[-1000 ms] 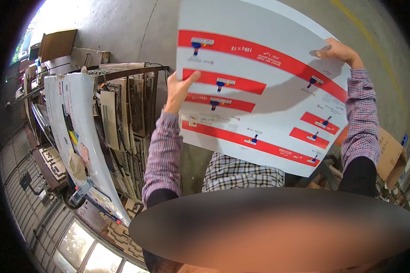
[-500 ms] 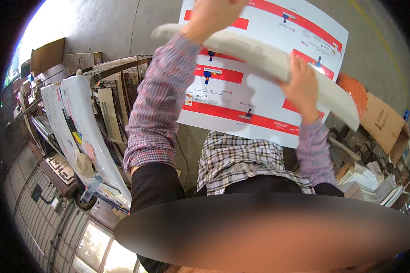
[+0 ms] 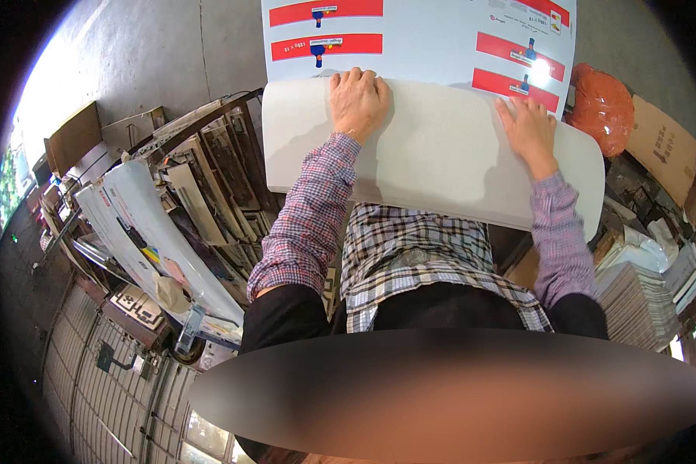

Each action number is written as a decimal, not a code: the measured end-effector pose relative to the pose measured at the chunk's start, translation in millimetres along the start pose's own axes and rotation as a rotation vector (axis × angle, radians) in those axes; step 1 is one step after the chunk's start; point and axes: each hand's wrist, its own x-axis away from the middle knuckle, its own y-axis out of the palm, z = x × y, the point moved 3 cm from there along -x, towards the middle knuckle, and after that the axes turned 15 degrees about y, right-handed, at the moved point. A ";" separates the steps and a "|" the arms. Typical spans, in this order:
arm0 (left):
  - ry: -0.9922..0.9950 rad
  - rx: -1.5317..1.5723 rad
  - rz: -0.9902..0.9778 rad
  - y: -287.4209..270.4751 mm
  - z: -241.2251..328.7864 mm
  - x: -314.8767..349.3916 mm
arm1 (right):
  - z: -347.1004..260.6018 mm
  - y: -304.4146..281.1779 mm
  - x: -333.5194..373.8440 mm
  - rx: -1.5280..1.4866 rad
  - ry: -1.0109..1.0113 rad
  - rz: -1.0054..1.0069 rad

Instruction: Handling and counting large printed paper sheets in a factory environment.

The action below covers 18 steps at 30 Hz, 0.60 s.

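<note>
A large printed sheet (image 3: pixel 425 39), white with red bands, lies in front of me. Over its near part lies a wide, plain off-white flap (image 3: pixel 433 147), looking like the back of a sheet folded or curled over; whether it belongs to the same sheet I cannot tell. My left hand (image 3: pixel 359 100) is on the flap's far edge, its fingers curled and close together around that edge. Further right, my right hand (image 3: pixel 530 127) rests on the same edge with thumb and fingers apart. The flap's near edge reaches my checked apron (image 3: pixel 417 240).
To the left stand a long white panel (image 3: pixel 158 232) and a rack of upright boards (image 3: pixel 216 170). An orange wrapped bundle (image 3: pixel 602 108) and a cardboard box (image 3: pixel 669 151) sit at the right. Stacked papers (image 3: pixel 634 305) lie below them.
The off-white part was a narrow curved band further away; now it spreads wide and close to my body. Both hands have come nearer, the left one down from the top edge.
</note>
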 end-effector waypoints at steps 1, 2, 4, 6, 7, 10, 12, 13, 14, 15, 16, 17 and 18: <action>0.002 0.007 -0.004 3.1 0.4 0.8 | 2.6 1.8 -8.5 0.026 0.014 -0.027; 0.015 0.001 0.032 5.6 1.9 2.4 | 2.3 5.7 -12.9 0.031 0.020 -0.032; 0.017 0.005 0.051 7.3 4.7 3.3 | -1.5 14.4 -14.6 -0.024 0.062 0.011; -0.028 -0.032 0.032 11.1 -0.3 -3.9 | -3.6 23.6 -19.5 -0.057 0.031 0.096; -0.031 -0.023 0.024 14.5 -4.8 -7.2 | -5.7 25.8 -21.5 -0.100 -0.004 0.195; -0.070 -0.083 0.036 29.0 -17.6 -18.4 | -14.4 38.5 -31.6 -0.042 -0.007 0.258; -0.068 -0.135 0.085 35.9 -18.8 -19.2 | -14.6 45.7 -39.0 -0.066 -0.023 0.322; -0.067 -0.135 0.082 37.8 -20.2 -21.7 | -14.7 46.4 -40.9 -0.094 -0.038 0.387; -0.060 -0.124 0.103 38.2 -22.0 -26.4 | -13.9 47.2 -45.1 -0.097 -0.036 0.386; -0.053 -0.115 0.126 36.5 -23.0 -27.7 | -14.5 46.1 -49.0 -0.092 -0.034 0.339; -0.050 -0.119 0.127 35.2 -23.4 -23.3 | -14.3 44.3 -50.1 -0.089 -0.031 0.293; -0.015 -0.113 0.121 35.1 -24.0 -15.7 | -8.7 44.5 -46.0 -0.095 -0.030 0.297; 0.020 -0.117 0.127 33.6 -29.2 -16.3 | -1.3 46.5 -48.0 -0.170 -0.116 0.321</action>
